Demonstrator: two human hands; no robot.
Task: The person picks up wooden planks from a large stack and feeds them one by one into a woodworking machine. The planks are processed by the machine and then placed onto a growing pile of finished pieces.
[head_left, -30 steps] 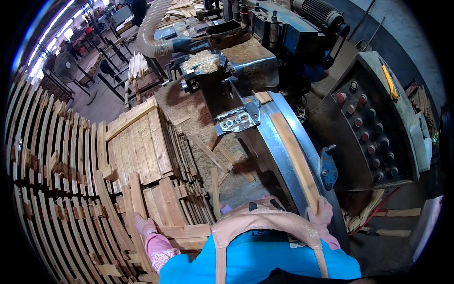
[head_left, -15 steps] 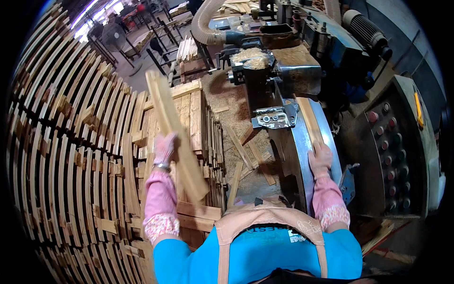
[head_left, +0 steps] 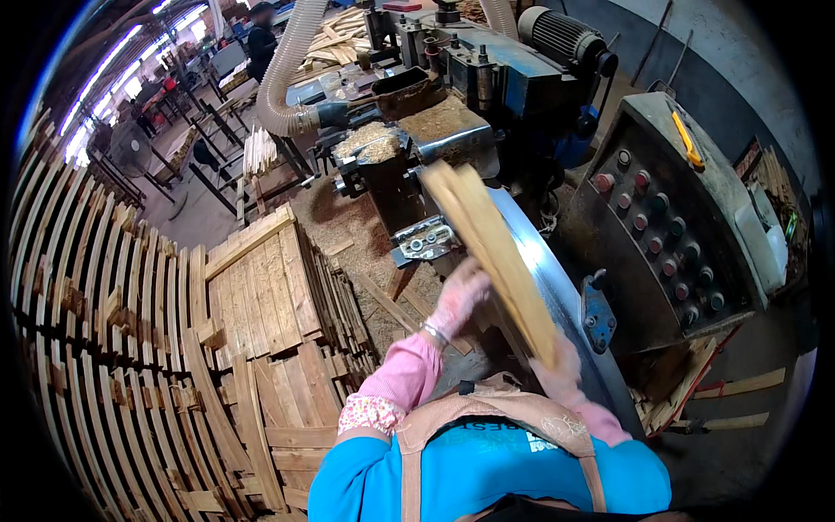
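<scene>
Your right hand (head_left: 561, 370) is mostly hidden behind the lower end of the curved wooden slat (head_left: 491, 252), so you can't tell how its fingers close on the wood. The slat's upper end is smeared by motion blur, and its outline there is unclear. Your left hand (head_left: 459, 296) is blurred too; whether its fingers wrap the slat or only press against it can't be made out. The slat covers part of the curved metal guide (head_left: 557, 287). The stacks of curved slats (head_left: 96, 348) run out of view at the left and lower edges.
</scene>
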